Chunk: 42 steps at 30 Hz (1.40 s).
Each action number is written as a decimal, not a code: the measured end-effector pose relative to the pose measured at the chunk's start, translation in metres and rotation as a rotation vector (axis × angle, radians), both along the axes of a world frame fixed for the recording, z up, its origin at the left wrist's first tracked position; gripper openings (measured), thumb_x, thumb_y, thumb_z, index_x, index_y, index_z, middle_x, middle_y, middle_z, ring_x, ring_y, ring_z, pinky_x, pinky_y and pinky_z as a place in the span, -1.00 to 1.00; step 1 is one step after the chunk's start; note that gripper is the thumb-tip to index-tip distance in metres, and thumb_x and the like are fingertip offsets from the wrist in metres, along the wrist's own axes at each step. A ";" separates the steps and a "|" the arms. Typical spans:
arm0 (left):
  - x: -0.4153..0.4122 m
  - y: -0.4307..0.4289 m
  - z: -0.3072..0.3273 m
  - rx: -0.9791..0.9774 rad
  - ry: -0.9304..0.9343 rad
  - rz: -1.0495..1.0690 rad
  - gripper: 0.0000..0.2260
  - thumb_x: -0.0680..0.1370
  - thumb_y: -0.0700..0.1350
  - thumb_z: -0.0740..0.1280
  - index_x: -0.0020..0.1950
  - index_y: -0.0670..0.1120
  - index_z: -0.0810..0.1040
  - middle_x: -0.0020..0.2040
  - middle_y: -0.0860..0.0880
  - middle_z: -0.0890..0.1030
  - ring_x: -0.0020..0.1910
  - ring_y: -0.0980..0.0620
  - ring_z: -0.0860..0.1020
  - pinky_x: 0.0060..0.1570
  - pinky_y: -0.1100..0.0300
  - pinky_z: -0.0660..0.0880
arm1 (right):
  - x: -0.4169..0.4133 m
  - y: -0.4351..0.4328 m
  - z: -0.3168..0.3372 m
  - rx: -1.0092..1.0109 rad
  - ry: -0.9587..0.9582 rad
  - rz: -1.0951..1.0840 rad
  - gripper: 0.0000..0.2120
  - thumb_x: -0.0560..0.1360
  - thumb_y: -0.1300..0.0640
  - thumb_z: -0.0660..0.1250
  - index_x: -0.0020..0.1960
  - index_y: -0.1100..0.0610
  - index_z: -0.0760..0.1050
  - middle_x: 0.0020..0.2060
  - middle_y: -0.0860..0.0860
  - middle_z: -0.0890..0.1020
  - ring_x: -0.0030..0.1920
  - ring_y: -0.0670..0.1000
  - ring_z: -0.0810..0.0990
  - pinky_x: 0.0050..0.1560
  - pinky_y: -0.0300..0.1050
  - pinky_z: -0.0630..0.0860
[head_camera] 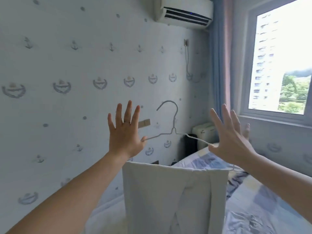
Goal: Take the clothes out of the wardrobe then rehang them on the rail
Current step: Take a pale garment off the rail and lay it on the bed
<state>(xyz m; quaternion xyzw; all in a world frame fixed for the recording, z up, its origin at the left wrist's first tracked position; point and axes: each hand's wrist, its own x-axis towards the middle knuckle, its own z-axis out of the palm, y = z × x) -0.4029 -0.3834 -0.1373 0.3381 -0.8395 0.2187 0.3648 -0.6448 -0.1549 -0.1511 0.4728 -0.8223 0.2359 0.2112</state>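
Hidden: the hanger's [174, 123] bottom bar lies under the folded cloth. The garment's [168, 196] lower end is cut off by the frame edge. How the thumbs meet the wire is hard to make out.
Counts: one hanger, one garment, two hands.
Hands: the left hand [124, 135] is at the hanger's left shoulder and the right hand [231, 142] at its right shoulder. They are well apart, with fingers straight and spread.
Garment: pale, draped over the hanger and hanging below it, above the bed [263, 200].

Bare arms and hands, seen from a head-worn camera.
The left hand [125, 134], at the centre of the frame, wears a thin dark ring [127, 122] low on one finger. The left forearm [67, 191], at lower left, and the right forearm [278, 176], at lower right, are bare to the frame's edge; the right hand [231, 141] is bare too.
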 end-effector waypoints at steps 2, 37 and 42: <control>-0.049 0.002 -0.022 0.049 -0.006 -0.087 0.00 0.42 0.27 0.42 0.63 0.04 -0.15 0.62 0.01 -0.28 0.57 -0.13 -0.34 0.49 -0.29 -0.24 | -0.027 0.021 -0.016 0.043 -0.017 -0.091 0.18 0.35 -0.08 0.51 0.52 -0.26 -0.40 0.49 -0.15 -0.48 0.55 0.07 -0.35 0.38 0.55 -0.10; -0.507 0.305 -0.222 0.319 -0.407 -1.298 -0.10 0.43 0.16 0.45 0.61 0.05 -0.02 0.63 -0.02 -0.10 0.58 -0.11 -0.27 0.48 -0.22 -0.28 | -0.130 0.377 -0.193 0.216 -0.337 -1.442 0.12 0.33 -0.15 0.49 0.53 -0.22 -0.32 0.56 -0.13 -0.24 0.58 0.14 -0.09 0.36 0.50 0.03; -0.555 0.360 -0.267 0.390 -0.543 -1.272 -0.12 0.46 0.18 0.42 0.60 0.06 -0.05 0.63 -0.02 -0.03 0.59 -0.10 -0.20 0.53 -0.19 -0.19 | -0.173 0.431 -0.231 0.289 -0.426 -1.447 -0.01 0.32 -0.20 0.44 0.56 -0.16 -0.08 0.57 -0.07 -0.01 0.54 0.07 0.03 0.39 0.43 0.07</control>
